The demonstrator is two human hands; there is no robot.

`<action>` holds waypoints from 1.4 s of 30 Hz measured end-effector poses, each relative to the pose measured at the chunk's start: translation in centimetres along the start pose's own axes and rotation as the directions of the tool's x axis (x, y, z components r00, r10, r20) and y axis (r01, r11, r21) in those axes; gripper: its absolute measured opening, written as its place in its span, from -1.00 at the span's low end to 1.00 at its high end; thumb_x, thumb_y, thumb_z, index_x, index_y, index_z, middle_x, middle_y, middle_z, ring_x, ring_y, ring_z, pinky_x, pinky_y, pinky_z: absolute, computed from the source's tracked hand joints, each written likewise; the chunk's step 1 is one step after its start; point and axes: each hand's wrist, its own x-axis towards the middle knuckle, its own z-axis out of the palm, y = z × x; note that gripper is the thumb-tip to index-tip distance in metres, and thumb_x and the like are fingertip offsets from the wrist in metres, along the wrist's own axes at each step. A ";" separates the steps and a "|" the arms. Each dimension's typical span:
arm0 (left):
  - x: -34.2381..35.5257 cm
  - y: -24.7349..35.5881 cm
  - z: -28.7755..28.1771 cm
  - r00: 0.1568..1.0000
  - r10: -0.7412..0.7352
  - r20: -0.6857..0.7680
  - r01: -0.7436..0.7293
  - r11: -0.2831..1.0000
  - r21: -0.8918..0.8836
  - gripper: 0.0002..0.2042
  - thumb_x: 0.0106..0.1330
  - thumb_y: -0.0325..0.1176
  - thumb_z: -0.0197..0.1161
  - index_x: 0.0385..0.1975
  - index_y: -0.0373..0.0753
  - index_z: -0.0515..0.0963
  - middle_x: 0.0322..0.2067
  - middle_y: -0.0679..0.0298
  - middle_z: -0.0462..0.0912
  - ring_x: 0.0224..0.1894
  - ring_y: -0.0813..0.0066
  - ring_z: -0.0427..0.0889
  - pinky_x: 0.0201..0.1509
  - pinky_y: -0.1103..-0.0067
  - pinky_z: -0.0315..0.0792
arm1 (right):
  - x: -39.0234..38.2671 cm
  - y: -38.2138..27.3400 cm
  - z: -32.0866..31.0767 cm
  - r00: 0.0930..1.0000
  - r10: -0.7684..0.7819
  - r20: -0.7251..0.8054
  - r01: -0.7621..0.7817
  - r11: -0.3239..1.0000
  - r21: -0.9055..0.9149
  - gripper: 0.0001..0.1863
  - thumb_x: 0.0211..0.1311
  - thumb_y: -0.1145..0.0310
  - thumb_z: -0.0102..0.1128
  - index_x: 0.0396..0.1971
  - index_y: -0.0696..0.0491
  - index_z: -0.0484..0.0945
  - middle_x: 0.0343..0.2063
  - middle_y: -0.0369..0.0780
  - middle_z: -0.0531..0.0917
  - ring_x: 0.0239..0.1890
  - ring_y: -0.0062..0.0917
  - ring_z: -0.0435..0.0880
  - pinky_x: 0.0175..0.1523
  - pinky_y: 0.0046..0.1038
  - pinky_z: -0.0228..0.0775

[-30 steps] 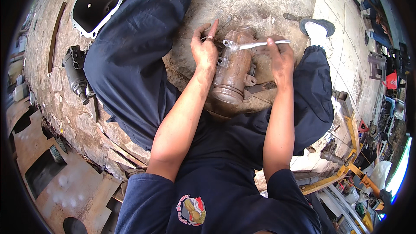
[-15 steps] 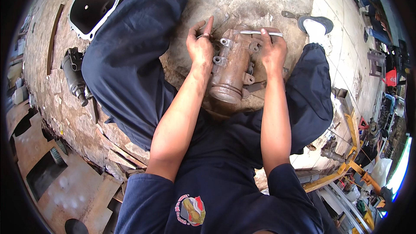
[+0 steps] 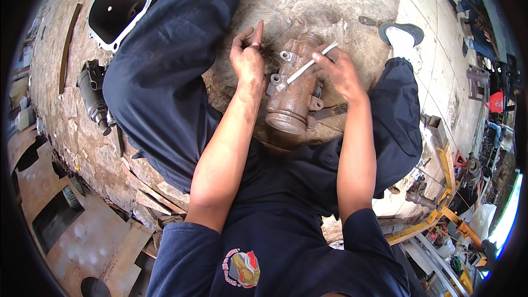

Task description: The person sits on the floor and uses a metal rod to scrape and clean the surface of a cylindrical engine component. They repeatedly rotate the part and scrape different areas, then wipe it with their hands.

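Note:
A brown, grimy metal cylinder (image 3: 290, 99) with bolt lugs along its sides lies on the floor between my legs. My right hand (image 3: 340, 70) pinches a slim, pale rod-like tool (image 3: 302, 70) and holds it slantwise across the cylinder. The tool's lower end is at a lug (image 3: 279, 82) on the left side; whether it touches, I cannot tell. To the left of the cylinder, apart from it, is my left hand (image 3: 247, 60). Its index finger points out and the other fingers are loosely bent, with nothing visible in them.
A large open metal housing (image 3: 94, 22) and a starter-motor-like part (image 3: 93, 96) lie beyond my left leg. A flat dark tool (image 3: 367, 20) is by my right shoe (image 3: 404, 34). Cut rusty sheet metal (image 3: 82, 242) is at lower left, a yellow frame (image 3: 446, 179) at right.
The tool has swung from nearly level over the cylinder's far end to a slant pointing down at the left lug. My left hand has shifted slightly left, away from the cylinder.

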 end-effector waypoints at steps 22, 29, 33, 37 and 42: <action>-0.1 2.0 0.0 0.967 -0.002 0.253 -0.019 0.997 0.081 -0.60 0.36 -0.63 0.12 0.19 -0.30 0.56 -0.20 0.25 0.61 -0.22 0.54 0.59 -0.12 0.58 0.44 | -2.1 2.3 1.2 0.964 -0.153 -0.217 0.153 0.988 -0.018 -0.70 0.46 0.27 0.31 -0.12 0.25 0.63 -0.30 -0.15 0.76 -0.35 -0.50 0.78 -0.22 -0.50 0.63; -0.8 3.5 0.0 0.903 -0.047 0.427 -0.053 0.975 0.218 -0.57 0.37 -0.69 0.06 0.24 -0.38 0.53 -0.17 0.20 0.68 -0.22 0.52 0.57 -0.04 0.54 0.50 | -2.9 2.5 2.1 0.952 -0.157 -0.264 0.104 0.973 -0.206 -0.74 0.49 0.33 0.25 -0.04 0.23 0.59 -0.31 -0.21 0.69 -0.30 -0.51 0.75 -0.18 -0.48 0.64; -1.2 4.0 0.0 0.864 -0.084 0.497 -0.049 0.967 0.249 -0.56 0.38 -0.64 0.07 0.27 -0.37 0.51 -0.10 0.19 0.70 -0.16 0.52 0.58 0.02 0.56 0.47 | -3.8 2.1 2.0 0.961 -0.178 -0.212 0.200 0.976 0.086 -0.75 0.48 0.34 0.27 -0.07 0.23 0.59 -0.33 -0.19 0.71 -0.33 -0.53 0.76 -0.26 -0.51 0.60; -0.6 3.9 -0.1 0.878 -0.048 0.476 -0.087 0.963 0.257 -0.55 0.37 -0.62 0.10 0.27 -0.37 0.52 -0.10 0.19 0.70 -0.14 0.52 0.59 0.02 0.56 0.46 | -4.0 2.3 1.6 0.999 -0.034 -0.004 0.034 0.993 -0.114 -0.78 0.47 0.38 0.27 -0.10 0.25 0.60 -0.30 -0.15 0.72 -0.36 -0.52 0.76 -0.31 -0.50 0.60; -0.8 3.7 -0.4 0.898 -0.034 0.439 -0.077 0.969 0.233 -0.56 0.34 -0.65 0.10 0.24 -0.38 0.54 -0.10 0.19 0.70 -0.17 0.51 0.59 0.00 0.56 0.47 | -3.4 1.6 3.2 0.965 -0.157 -0.211 0.180 0.979 0.093 -0.79 0.45 0.38 0.30 -0.11 0.22 0.60 -0.35 -0.16 0.74 -0.36 -0.53 0.75 -0.32 -0.53 0.57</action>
